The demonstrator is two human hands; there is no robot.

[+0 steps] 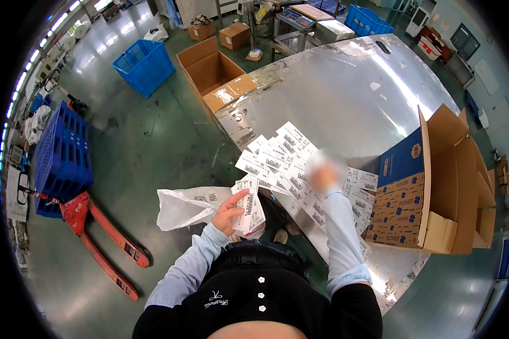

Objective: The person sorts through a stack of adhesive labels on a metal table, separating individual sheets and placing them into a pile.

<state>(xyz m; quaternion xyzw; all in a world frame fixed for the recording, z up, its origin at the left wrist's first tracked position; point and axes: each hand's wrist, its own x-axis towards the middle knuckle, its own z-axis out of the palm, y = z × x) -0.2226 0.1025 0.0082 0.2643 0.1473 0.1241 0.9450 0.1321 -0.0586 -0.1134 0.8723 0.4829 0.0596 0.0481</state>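
Note:
My left hand (226, 216) is closed around a small stack of white barcode labels (246, 208), held just off the table's near left edge with the thumb on top. Many more white barcode labels (293, 140) lie fanned out and overlapping across the metal table (333, 90). Over the middle of this spread is my right hand (325, 176); its fingers are blurred, so I cannot tell whether it holds a label. A white plastic bag (185, 208) hangs beside and below my left hand.
Open cardboard boxes (398, 206) stand on the table at right. Another open carton (212, 73) sits against its far left corner. Leftward on the green floor are a blue crate (144, 66), a red pallet jack (110, 234) and stacked blue pallets (65, 152). A scale (295, 18) stands beyond the table.

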